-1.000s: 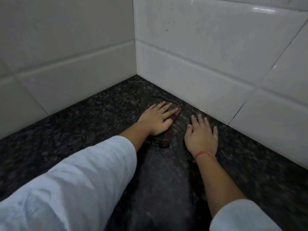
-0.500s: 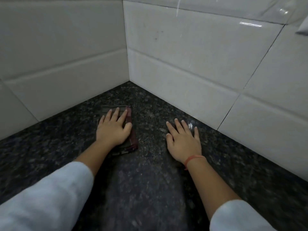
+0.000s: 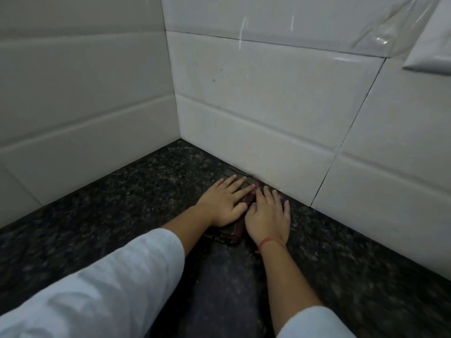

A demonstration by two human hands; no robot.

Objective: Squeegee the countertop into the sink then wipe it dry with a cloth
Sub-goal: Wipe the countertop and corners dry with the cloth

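White sleeves (image 3: 102,286) lead up to both hands lying flat with fingers spread on the dark granite bench (image 3: 341,259), the left hand (image 3: 225,203) pressing the dark red-edged cloth (image 3: 240,225), the right hand (image 3: 267,217) touching it at 3 o'clock, below the white tiled wall (image 3: 268,113) at 12.

Left hand (image 3: 223,204): slides the cloth (image 3: 240,222) rightward, now beside the right hand (image 3: 267,215).
Cloth: now touches the wall (image 3: 256,132).

no legible text, view somewhat blurred
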